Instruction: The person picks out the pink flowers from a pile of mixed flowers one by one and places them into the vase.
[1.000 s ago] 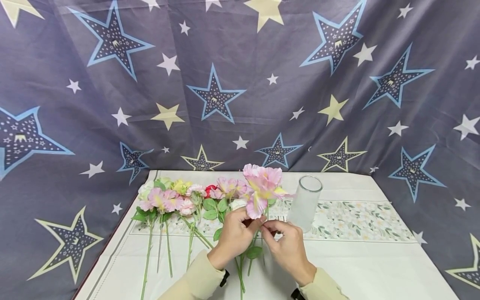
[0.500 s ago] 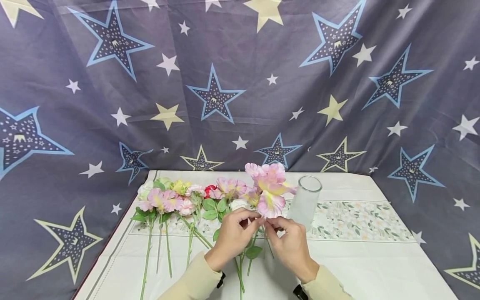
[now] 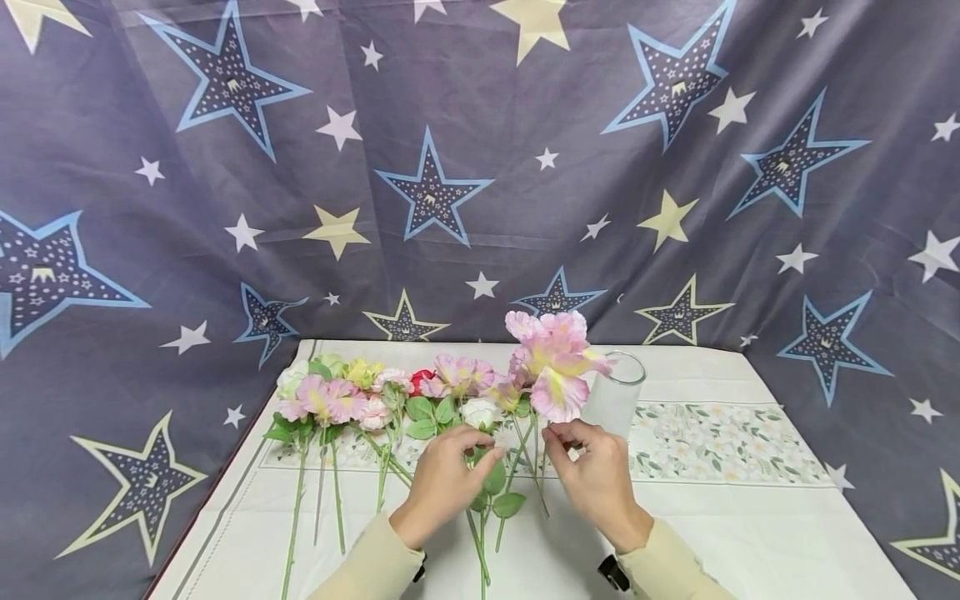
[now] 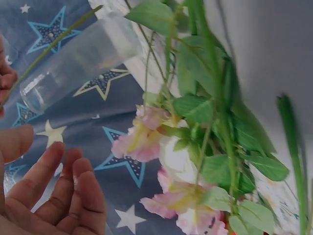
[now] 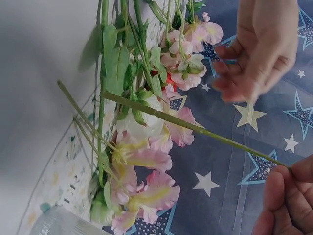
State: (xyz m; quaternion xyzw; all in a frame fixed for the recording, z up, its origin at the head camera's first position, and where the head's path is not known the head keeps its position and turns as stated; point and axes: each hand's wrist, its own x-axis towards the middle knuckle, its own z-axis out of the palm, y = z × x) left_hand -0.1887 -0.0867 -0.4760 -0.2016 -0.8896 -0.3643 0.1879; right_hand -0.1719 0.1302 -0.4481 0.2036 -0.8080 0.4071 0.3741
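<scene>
My right hand (image 3: 597,479) pinches the stem of a pink and yellow artificial flower (image 3: 561,392) between thumb and fingertips. The bloom is raised above the table, partly in front of a frosted glass vase (image 3: 609,414). In the right wrist view the thin green stem (image 5: 181,122) runs out from the fingertips to a cut end. My left hand (image 3: 444,473) holds nothing; its fingers are loosely bent, with the thumb apart from them, above the leaves by a white rose (image 3: 480,412). The left wrist view also shows those relaxed left fingers (image 4: 61,178), away from the stem.
Several artificial flowers lie across the left and middle of the table, among them a pink one (image 3: 327,400), a yellow one (image 3: 362,372) and a red one (image 3: 421,382). A floral-printed strip (image 3: 727,442) crosses the white tablecloth (image 3: 720,533). Behind hangs a star-patterned curtain (image 3: 480,100).
Both hands were together at the flower's stem. The left hand has let go and drawn back to the left. The right hand has moved the flower slightly right, toward the vase.
</scene>
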